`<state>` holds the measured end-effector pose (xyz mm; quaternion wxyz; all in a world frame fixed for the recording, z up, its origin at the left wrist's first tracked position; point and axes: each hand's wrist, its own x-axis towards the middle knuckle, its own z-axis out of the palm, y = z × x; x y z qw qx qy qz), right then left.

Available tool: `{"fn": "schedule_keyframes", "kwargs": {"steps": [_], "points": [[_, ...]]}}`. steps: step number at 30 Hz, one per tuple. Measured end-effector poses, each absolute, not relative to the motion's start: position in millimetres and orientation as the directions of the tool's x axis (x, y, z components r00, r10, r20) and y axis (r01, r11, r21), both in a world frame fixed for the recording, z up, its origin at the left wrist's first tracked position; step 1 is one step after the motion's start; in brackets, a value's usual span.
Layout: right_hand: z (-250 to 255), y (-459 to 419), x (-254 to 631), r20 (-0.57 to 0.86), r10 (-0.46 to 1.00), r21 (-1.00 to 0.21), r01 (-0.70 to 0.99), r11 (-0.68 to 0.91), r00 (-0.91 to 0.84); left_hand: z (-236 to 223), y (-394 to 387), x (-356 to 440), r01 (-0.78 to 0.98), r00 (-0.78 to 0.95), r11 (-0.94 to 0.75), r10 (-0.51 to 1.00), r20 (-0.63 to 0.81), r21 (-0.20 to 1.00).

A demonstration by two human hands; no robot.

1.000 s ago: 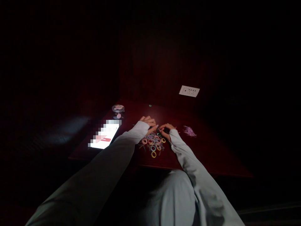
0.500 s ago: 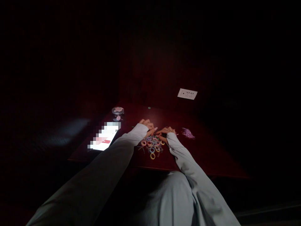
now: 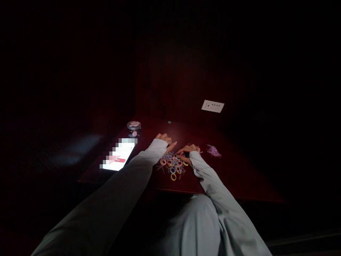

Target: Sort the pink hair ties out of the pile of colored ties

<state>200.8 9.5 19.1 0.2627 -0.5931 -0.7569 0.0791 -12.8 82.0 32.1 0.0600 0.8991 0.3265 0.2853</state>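
A pile of small hair ties [image 3: 169, 163] in yellow, pink, blue and purple, mixed with thin strips, lies between my hands. At its far left edge is my left hand [image 3: 164, 139], fingers curled under and thumb pointing out to the right; what its palm holds is hidden. On the pile's right side, my right hand [image 3: 188, 151] has thumb and forefinger down among the ties, with the other fingers bent. Thin pale ends stick out beside its knuckles, too small to name. A yellow hair tie [image 3: 173, 180] sits at the near edge of the pile.
A bunch of thin purple strips [image 3: 213, 150] lies right of my right hand. To the left are a lit phone-like screen [image 3: 118, 156], partly blurred out, and a lidded clear jar [image 3: 134, 128]. One green ring [image 3: 169, 122] lies near the back wall, below a socket plate [image 3: 212, 106].
My right hand's thumb and forefinger have moved down into the pile, away from the left thumb. My left hand has shifted slightly left. The whole view has moved a little.
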Motion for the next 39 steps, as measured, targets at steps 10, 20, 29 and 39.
{"fn": "schedule_keyframes", "kwargs": {"steps": [10, 20, 29, 39], "points": [[19.7, 7.4, 200.4, 0.4, 0.915, -0.441, 0.867, 0.233, -0.042, 31.4, 81.3, -9.1, 0.575, 0.616, -0.774, 0.622, 0.483, 0.263], [15.7, 9.8, 204.3, 0.394, 0.905, -0.366, 0.877, 0.312, -0.158, 35.7, 77.7, -10.8, 0.571, 0.612, -0.777, 0.618, 0.494, 0.264], [18.7, 8.8, 201.9, 0.416, 0.881, -0.298, 0.881, 0.367, -0.226, 31.8, 84.1, -8.1, 0.573, 0.596, -0.767, 0.632, 0.495, 0.29], [22.8, 7.1, 202.4, 0.487, 0.865, -0.359, 0.875, 0.324, -0.12, 36.3, 78.9, -10.7, 0.579, 0.605, -0.772, 0.623, 0.495, 0.264]]}}
